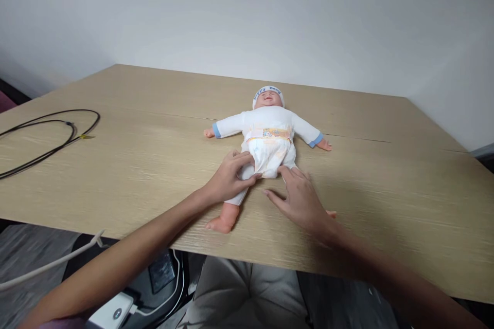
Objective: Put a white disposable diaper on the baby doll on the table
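A baby doll lies on its back on the wooden table, head away from me, arms spread. It wears a white top, a white cap and a diaper with a patterned waistband. My left hand grips the doll's thigh at the diaper's leg opening, fingers curled round it. My right hand rests over the doll's other leg, fingers stretched out and touching the diaper's lower edge. One bare foot points toward me; the other leg is mostly hidden under my right hand.
A black cable loops on the table's left side. Below the near edge are my lap, a white cable and a white device. A pale wall stands behind the table.
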A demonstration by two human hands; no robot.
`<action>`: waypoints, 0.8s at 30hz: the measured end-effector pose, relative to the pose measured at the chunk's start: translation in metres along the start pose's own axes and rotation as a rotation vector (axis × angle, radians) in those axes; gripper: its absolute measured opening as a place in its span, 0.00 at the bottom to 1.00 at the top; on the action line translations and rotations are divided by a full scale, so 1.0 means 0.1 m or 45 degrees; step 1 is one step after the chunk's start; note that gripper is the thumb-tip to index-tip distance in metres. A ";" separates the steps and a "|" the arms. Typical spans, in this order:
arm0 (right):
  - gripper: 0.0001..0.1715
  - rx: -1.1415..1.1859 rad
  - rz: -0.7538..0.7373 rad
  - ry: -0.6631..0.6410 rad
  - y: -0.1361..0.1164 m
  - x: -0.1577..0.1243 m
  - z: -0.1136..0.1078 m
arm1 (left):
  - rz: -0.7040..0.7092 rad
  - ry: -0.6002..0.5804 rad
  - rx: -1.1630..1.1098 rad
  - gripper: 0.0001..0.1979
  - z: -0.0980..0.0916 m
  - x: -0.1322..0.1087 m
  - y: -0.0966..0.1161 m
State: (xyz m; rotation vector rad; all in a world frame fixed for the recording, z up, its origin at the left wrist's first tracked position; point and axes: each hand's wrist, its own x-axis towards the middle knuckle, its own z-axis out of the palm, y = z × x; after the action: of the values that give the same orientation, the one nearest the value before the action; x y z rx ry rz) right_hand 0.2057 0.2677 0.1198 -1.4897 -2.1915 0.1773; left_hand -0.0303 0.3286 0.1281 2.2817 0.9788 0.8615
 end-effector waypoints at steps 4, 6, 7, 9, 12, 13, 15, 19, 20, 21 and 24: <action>0.29 0.149 0.100 0.085 0.02 0.05 0.05 | -0.144 0.111 -0.111 0.13 0.02 0.01 -0.01; 0.27 0.258 0.184 0.184 0.04 0.06 0.05 | -0.215 0.158 -0.258 0.15 0.03 0.02 -0.01; 0.26 0.310 0.232 0.227 0.05 0.06 0.04 | -0.249 0.178 -0.363 0.17 0.05 0.02 -0.01; 0.26 0.393 0.324 0.289 0.08 0.05 0.02 | -0.307 0.228 -0.574 0.21 0.08 0.02 -0.04; 0.28 0.465 0.425 0.336 0.12 0.04 -0.03 | -0.378 0.336 -0.752 0.27 0.14 -0.01 -0.09; 0.27 0.474 0.443 0.339 0.12 0.04 -0.04 | -0.400 0.361 -0.771 0.27 0.16 -0.03 -0.11; 0.24 0.472 0.439 0.329 0.14 0.04 -0.06 | -0.451 0.376 -0.761 0.27 0.18 -0.06 -0.11; 0.16 0.389 0.352 0.306 0.14 0.05 -0.09 | -0.506 0.317 -0.622 0.22 0.15 -0.09 -0.05; 0.16 0.368 0.344 0.298 0.13 0.05 -0.10 | -0.511 0.299 -0.608 0.21 0.14 -0.09 -0.03; 0.15 0.354 0.340 0.285 0.13 0.05 -0.11 | -0.523 0.288 -0.611 0.21 0.13 -0.09 -0.02; 0.16 0.379 0.344 0.234 0.11 0.05 -0.14 | -0.626 0.276 -0.715 0.26 0.10 -0.08 0.00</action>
State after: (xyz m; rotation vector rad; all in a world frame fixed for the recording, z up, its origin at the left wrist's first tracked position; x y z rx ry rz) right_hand 0.2202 0.2745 0.1291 -1.5555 -1.7299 0.4190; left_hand -0.0272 0.3204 0.1191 1.4193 1.1467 1.0141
